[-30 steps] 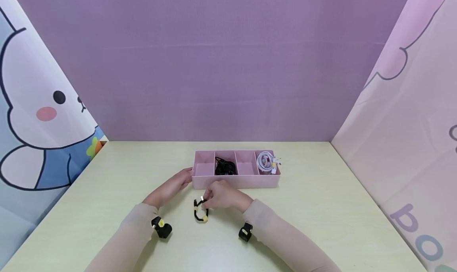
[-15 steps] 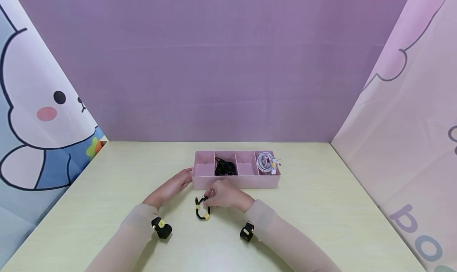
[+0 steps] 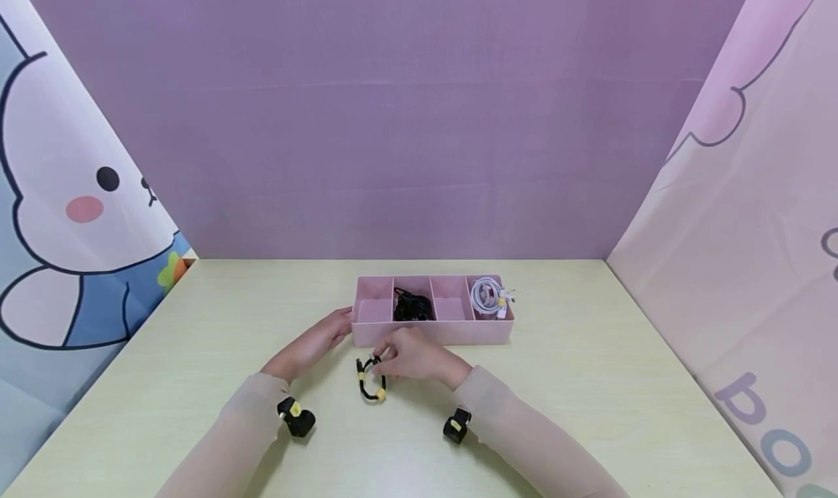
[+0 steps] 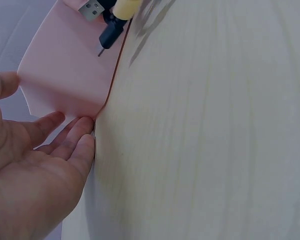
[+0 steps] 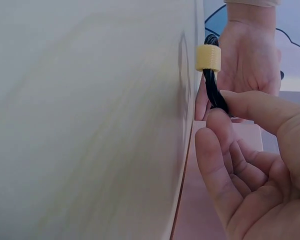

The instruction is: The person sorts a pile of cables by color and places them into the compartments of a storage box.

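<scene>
A pink box (image 3: 432, 332) with compartments stands on the table. Against its left end rests my left hand (image 3: 322, 340), its fingertips and thumb touching the end wall in the left wrist view. My right hand (image 3: 414, 355) pinches a coiled black USB cable (image 3: 362, 386) between thumb and fingers, just in front of the box. Yellow ties (image 5: 208, 58) bind the coil. In the left wrist view, its USB plug (image 4: 91, 9) and a thin-tipped black plug (image 4: 110, 35) show beside the box's front wall. Part of the coil is hidden behind my right fingers.
A black cable bundle (image 3: 412, 306) lies in the box's second compartment from the left. The rightmost one holds a coiled white cable (image 3: 487, 296), its plug ends poking over the rim. A purple backdrop (image 3: 419, 120) stands behind the pale table (image 3: 589, 382).
My right hand, with the cable coil in its pinch, has shifted slightly right and towards the box. My left hand has stayed against the box's end.
</scene>
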Motion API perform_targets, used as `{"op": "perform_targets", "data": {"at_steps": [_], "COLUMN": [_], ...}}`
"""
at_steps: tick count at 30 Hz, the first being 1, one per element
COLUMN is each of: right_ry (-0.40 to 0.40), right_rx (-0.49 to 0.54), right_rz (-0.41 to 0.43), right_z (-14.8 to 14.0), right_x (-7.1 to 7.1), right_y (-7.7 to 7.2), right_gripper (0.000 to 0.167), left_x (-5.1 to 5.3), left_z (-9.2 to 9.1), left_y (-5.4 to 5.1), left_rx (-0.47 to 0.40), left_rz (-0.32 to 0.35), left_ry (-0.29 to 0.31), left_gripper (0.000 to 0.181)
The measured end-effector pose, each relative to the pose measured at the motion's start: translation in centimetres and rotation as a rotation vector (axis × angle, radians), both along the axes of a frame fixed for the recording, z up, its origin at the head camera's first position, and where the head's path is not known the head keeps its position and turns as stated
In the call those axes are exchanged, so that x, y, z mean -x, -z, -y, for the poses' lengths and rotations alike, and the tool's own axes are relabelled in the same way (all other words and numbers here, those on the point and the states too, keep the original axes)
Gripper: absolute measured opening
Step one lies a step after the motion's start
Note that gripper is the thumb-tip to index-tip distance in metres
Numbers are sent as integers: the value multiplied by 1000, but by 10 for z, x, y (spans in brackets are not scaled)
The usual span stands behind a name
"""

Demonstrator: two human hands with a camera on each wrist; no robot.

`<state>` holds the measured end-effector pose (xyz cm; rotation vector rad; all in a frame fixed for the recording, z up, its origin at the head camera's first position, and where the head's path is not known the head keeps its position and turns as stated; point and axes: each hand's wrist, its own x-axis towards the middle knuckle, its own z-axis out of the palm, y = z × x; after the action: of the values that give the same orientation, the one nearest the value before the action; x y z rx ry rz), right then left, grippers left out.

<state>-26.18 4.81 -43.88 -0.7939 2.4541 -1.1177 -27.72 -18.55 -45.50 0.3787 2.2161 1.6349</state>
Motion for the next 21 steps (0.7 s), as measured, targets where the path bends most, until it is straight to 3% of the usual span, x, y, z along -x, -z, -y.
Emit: {"op": "perform_targets", "data": {"at_steps": [14,21], "right_ry": [-26,-27], "right_rx": [5,5], "right_rz": [-70,-98], "right_z": [-8,-11], "right_x": [3,4], "right_y": [-3,-13], "right_gripper": [24,25], "left_x": [0,0], "left_z": [0,0], "left_y": [1,0], "left_rx": [-6,11], "left_rz": [-4,-6], "left_ry": [4,15], "left_gripper": [65,62]}}
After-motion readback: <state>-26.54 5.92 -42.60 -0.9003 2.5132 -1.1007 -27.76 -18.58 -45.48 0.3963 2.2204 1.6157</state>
